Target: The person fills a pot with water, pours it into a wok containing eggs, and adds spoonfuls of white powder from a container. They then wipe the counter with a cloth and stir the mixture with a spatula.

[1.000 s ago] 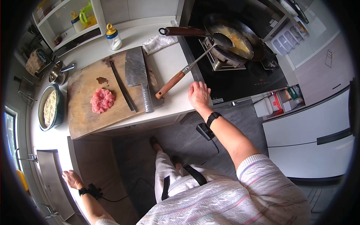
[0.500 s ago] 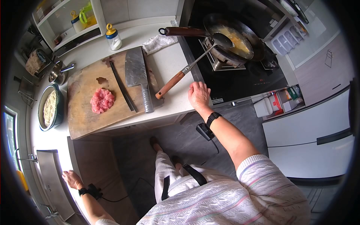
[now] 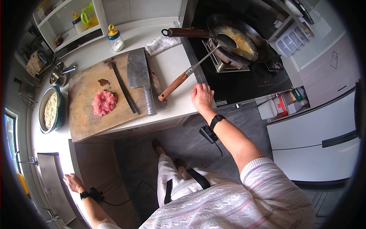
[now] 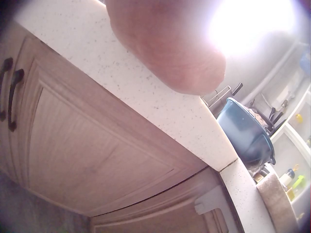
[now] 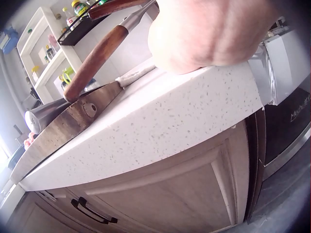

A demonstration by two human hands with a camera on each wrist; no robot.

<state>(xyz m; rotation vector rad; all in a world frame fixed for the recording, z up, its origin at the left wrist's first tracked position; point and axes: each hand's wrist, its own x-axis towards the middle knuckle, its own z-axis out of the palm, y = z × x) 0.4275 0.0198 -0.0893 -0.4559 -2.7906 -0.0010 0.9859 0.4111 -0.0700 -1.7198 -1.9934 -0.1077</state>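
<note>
My right hand (image 3: 203, 97) rests on the counter edge beside the hob, holding nothing, its fingers loosely bent. Close to it lies the wooden handle of a spatula (image 3: 178, 81), whose metal head sits at the rim of a wok (image 3: 261, 45) with yellowish food and liquid. My left hand (image 3: 74, 182) rests at the counter edge by the sink (image 3: 51, 168), also holding nothing. In the left wrist view, that hand (image 4: 165, 43) is partly cut off and its fingers are hidden. On the cutting board (image 3: 82, 124) are chopped raw meat (image 3: 104, 102), black chopsticks (image 3: 125, 89) and a cleaver (image 3: 138, 70).
A blue-rimmed basin (image 3: 60, 114) of pale food stands left of the board, a steel ladle or small pan (image 3: 58, 74) behind it. A jar with a yellow lid (image 3: 115, 40) and a folded cloth (image 3: 162, 44) lie toward the wall. An open drawer (image 3: 284, 105) juts out under the hob.
</note>
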